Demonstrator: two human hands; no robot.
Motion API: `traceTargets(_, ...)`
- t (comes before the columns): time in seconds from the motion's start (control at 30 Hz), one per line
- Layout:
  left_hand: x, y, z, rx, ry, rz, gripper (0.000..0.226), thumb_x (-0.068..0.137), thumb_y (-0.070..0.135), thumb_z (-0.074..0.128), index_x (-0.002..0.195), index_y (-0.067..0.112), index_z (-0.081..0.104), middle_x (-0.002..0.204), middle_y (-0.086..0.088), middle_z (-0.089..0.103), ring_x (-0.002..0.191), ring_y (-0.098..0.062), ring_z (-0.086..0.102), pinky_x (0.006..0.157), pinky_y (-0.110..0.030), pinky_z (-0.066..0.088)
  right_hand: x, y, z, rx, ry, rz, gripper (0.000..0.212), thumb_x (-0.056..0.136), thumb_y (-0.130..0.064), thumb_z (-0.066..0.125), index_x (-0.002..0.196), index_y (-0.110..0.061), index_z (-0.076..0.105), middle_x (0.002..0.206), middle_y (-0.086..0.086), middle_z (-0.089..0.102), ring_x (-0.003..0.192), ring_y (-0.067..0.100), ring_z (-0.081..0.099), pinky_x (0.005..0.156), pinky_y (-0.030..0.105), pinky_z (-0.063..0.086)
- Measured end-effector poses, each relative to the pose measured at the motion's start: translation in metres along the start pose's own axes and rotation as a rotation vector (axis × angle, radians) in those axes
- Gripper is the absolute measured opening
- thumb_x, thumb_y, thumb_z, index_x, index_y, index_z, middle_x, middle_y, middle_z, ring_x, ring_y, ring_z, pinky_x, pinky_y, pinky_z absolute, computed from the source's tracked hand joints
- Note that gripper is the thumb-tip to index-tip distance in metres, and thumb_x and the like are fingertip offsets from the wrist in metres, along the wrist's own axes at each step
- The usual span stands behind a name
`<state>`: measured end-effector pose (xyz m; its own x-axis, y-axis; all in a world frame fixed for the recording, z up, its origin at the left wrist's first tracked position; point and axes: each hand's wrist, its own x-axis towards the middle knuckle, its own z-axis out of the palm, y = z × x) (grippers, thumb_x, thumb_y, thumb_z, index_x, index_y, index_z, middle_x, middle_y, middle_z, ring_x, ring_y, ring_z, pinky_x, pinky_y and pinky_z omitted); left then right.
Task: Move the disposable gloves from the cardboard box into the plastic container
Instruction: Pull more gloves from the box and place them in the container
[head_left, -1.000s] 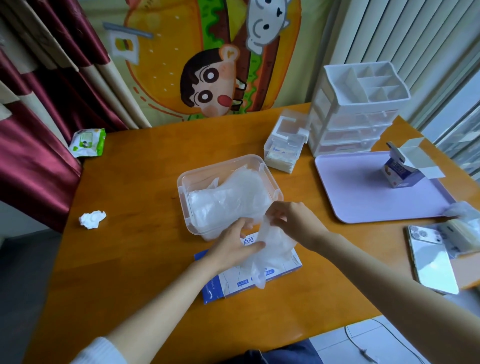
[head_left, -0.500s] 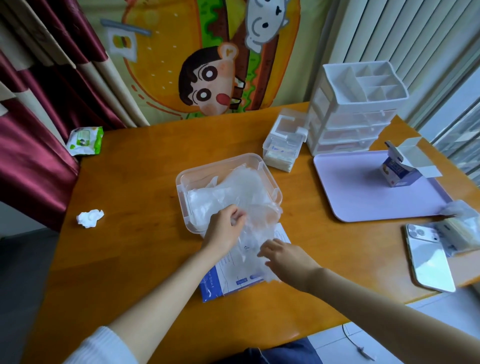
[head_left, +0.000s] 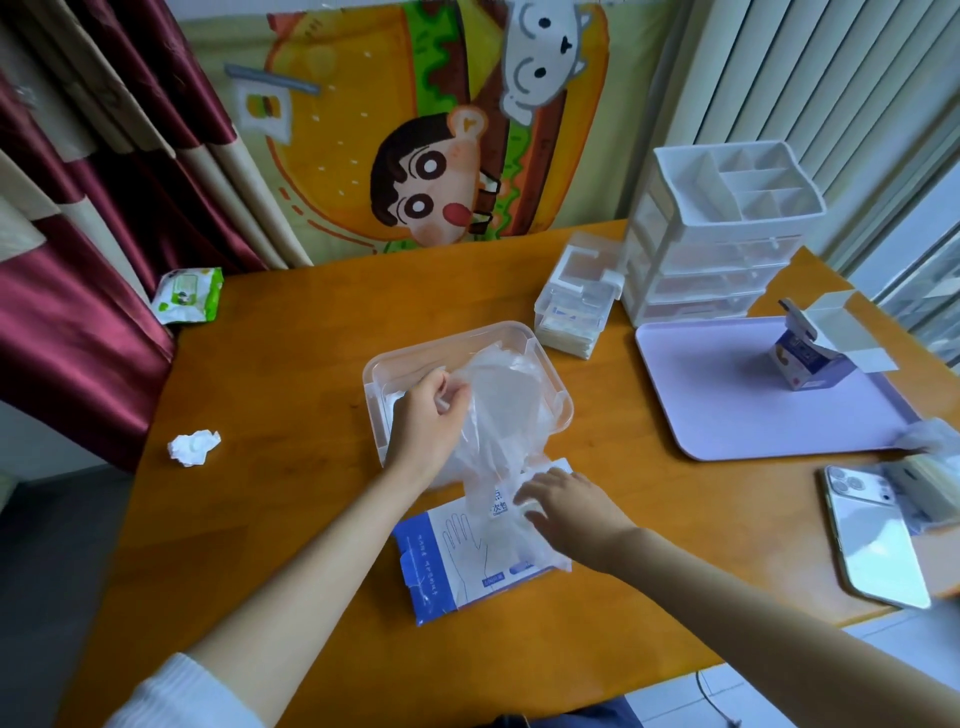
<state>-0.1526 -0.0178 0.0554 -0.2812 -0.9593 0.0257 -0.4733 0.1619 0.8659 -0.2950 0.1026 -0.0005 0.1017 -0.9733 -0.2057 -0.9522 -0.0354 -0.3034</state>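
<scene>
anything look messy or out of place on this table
Yes: the disposable gloves, gripped by the left hand, bulge out of the plastic container and trail over its near rim onto the cardboard box. A crumpled tissue lies loose near the left edge of the table.

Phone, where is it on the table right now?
In the head view the phone lies face down at the right edge of the table, just nearer the person than the purple tray and well right of the glove box.

L grip (head_left: 426, 421) fingers curled, pinching; R grip (head_left: 566, 512) palm down, fingers spread.
</scene>
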Motion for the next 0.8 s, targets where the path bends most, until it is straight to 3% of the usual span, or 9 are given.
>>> traceTargets(0.07, 0.005, -0.002, -0.003, 0.000, 0.014, -0.013, 0.026, 0.096, 0.019, 0.055, 0.114, 0.002, 0.061, 0.097, -0.002, 0.062, 0.088, -0.013, 0.056, 0.058, -0.006, 0.041, -0.002, -0.003, -0.021, 0.192, 0.209, 0.100, 0.026, 0.098, -0.031, 0.048, 0.120, -0.017, 0.051, 0.123, -0.003, 0.055, 0.112, 0.013, 0.053, 0.091, 0.022, 0.043)
traceTargets(0.13, 0.009, -0.004, -0.004, -0.006, 0.013, -0.020, 0.028, 0.095, 0.021, 0.056, 0.115, 0.001, 0.062, 0.099, -0.005, 0.065, 0.095, -0.022, 0.060, 0.059, -0.008, 0.042, 0.000, -0.005, -0.037, 0.360, 0.361, 0.186, 0.039, 0.094, -0.039, 0.052, 0.121, -0.013, 0.043, 0.123, 0.001, 0.052, 0.110, 0.013, 0.053, 0.086, 0.020, 0.044)
traceTargets(0.23, 0.008, 0.004, -0.006, -0.061, -0.042, -0.013, 0.026, 0.095, 0.021, 0.056, 0.113, 0.003, 0.062, 0.099, -0.007, 0.065, 0.084, -0.015, 0.058, 0.058, -0.007, 0.044, 0.014, -0.008, -0.052, 0.473, 0.361, 0.234, 0.070, 0.087, -0.049, 0.058, 0.137, -0.009, 0.029, 0.140, 0.004, 0.038, 0.126, 0.016, 0.042, 0.098, 0.025, 0.042)
traceTargets(0.3, 0.006, 0.010, -0.006, -0.123, -0.121, 0.009, 0.017, 0.095, 0.019, 0.056, 0.104, 0.005, 0.062, 0.087, -0.003, 0.062, 0.072, -0.010, 0.054, 0.055, -0.004, 0.041, 0.028, -0.011, -0.055, 0.497, 0.329, 0.249, 0.076, 0.086, -0.047, 0.062, 0.140, -0.008, 0.024, 0.143, 0.006, 0.036, 0.128, 0.020, 0.040, 0.096, 0.030, 0.044)
traceTargets(0.4, 0.005, 0.015, -0.012, -0.171, -0.212, 0.043, 0.010, 0.094, 0.015, 0.058, 0.085, 0.015, 0.060, 0.076, 0.003, 0.060, 0.066, -0.006, 0.054, 0.054, -0.006, 0.040, 0.046, -0.009, -0.061, 0.571, 0.367, 0.292, 0.056, 0.093, -0.026, 0.055, 0.136, -0.003, 0.027, 0.125, 0.016, 0.053, 0.103, 0.024, 0.054, 0.073, 0.030, 0.042)
traceTargets(0.5, 0.016, 0.006, -0.027, -0.132, -0.208, 0.013, 0.017, 0.093, 0.012, 0.058, 0.076, 0.013, 0.058, 0.072, 0.003, 0.061, 0.064, -0.004, 0.053, 0.055, -0.010, 0.040, 0.056, -0.005, -0.079, 0.672, 0.419, 0.330, 0.024, 0.098, -0.013, 0.040, 0.120, -0.006, 0.045, 0.093, 0.004, 0.065, 0.078, 0.018, 0.058, 0.063, 0.030, 0.045)
traceTargets(0.63, 0.033, -0.014, -0.045, 0.127, -0.253, -0.105, 0.014, 0.090, 0.017, 0.063, 0.096, 0.005, 0.059, 0.091, -0.001, 0.058, 0.082, -0.013, 0.053, 0.067, -0.024, 0.038, 0.066, 0.001, -0.097, 0.598, 0.366, 0.241, 0.013, 0.101, -0.021, 0.041, 0.097, -0.014, 0.051, 0.083, -0.002, 0.067, 0.076, 0.013, 0.064, 0.065, 0.021, 0.050)
traceTargets(0.73, 0.036, -0.007, -0.049, 0.157, -0.337, -0.080, 0.048, 0.084, 0.024, 0.072, 0.126, 0.015, 0.050, 0.114, 0.004, 0.048, 0.106, -0.012, 0.048, 0.086, -0.023, 0.039, 0.075, 0.005, -0.106, 0.494, 0.243, 0.152, 0.013, 0.099, -0.018, 0.047, 0.091, -0.014, 0.057, 0.085, 0.001, 0.069, 0.074, 0.013, 0.066, 0.074, 0.028, 0.054)
traceTargets(0.8, 0.041, 0.002, -0.048, 0.120, -0.386, -0.057, 0.060, 0.083, 0.029, 0.073, 0.135, 0.020, 0.044, 0.120, 0.007, 0.048, 0.113, -0.011, 0.046, 0.092, -0.023, 0.037, 0.079, 0.006, -0.111, 0.456, 0.168, 0.102, 0.013, 0.098, -0.018, 0.051, 0.091, -0.013, 0.060, 0.087, 0.002, 0.071, 0.076, 0.013, 0.066, 0.071, 0.019, 0.052)
